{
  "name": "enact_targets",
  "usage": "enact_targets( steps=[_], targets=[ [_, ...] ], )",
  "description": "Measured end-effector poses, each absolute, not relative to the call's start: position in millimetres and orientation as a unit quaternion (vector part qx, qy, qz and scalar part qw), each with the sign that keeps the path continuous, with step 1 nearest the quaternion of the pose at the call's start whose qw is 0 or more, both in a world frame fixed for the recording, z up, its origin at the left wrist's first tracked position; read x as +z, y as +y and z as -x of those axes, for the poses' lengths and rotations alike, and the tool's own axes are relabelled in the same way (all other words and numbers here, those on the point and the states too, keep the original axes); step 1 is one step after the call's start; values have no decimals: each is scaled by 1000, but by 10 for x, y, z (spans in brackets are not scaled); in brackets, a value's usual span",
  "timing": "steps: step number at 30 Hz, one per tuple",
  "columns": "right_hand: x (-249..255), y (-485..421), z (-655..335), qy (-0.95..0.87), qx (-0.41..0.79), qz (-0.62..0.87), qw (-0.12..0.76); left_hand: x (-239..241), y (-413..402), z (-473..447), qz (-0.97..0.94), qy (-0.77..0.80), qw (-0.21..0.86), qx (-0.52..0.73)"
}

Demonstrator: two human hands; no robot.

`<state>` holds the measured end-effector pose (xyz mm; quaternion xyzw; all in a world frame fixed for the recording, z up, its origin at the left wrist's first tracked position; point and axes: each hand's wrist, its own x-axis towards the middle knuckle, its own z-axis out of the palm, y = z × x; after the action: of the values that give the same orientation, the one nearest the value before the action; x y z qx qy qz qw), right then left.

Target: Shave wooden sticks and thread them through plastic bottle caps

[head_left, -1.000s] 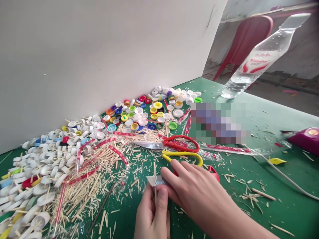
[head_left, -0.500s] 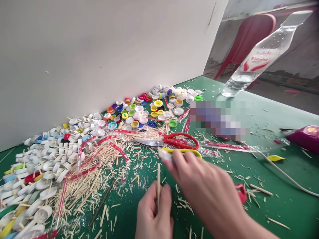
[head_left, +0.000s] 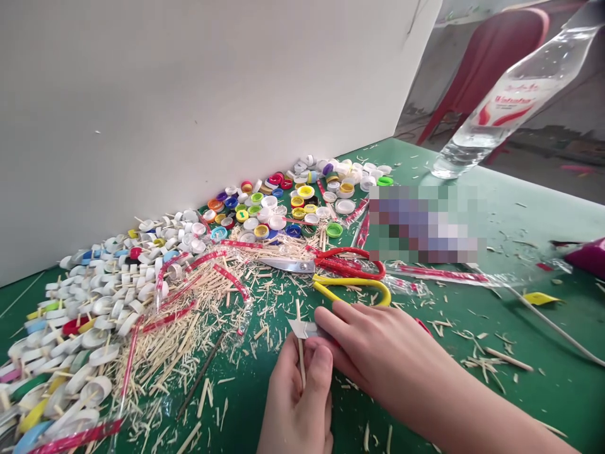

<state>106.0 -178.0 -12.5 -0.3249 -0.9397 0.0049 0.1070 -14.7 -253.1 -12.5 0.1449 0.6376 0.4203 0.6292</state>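
My left hand (head_left: 299,407) is closed around a thin wooden stick (head_left: 303,366), which stands nearly upright with its tip above the thumb and fingers. A utility knife (head_left: 297,328) is gripped in my right hand (head_left: 378,350); its blade lies across the stick just above my left fingers. Most of the knife's handle is hidden by the right hand. Just beyond my hands lie scissors with red and yellow handles (head_left: 352,284), their blades pointing left.
Wood shavings and short sticks (head_left: 165,340) litter the green table (head_left: 534,391). Many bottle caps, the white ones (head_left: 101,306) pierced by sticks, lie left. Loose coloured caps (head_left: 305,192) lie behind. A water bottle (head_left: 501,120) stands back right, near a white cable (head_left: 553,325) and plastic strips (head_left: 439,272).
My right hand has come down and nearer to me, bringing the knife blade from beyond the stick onto it. The left hand still holds the stick. The view has shifted slightly.
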Motion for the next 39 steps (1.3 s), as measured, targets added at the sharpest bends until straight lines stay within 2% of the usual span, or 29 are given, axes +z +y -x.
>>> enact_targets(
  steps=[5, 13, 21, 28, 33, 39],
  targets=[
    [-96, -1759, -1080, -943, 12, 314, 114, -110, -2536, 139, -148, 625, 638, 425],
    [-156, -1914, -1003, -906, -79, 404, 100, -91, -2502, 127, -135, 627, 643, 419],
    [-128, -1792, -1065, -942, 59, 319, 82, -140, -2551, 179, -169, 604, 659, 416],
    [-156, -1916, -1020, -918, -49, 381, 98, -124, -2527, 193, -175, 613, 649, 415],
    [-112, -2003, -921, -885, -110, 448, 69, -48, -2494, 170, -176, 628, 638, 410],
    [-80, -1892, -955, -907, -38, 416, 47, -83, -2506, 174, -181, 612, 640, 429]
  ],
)
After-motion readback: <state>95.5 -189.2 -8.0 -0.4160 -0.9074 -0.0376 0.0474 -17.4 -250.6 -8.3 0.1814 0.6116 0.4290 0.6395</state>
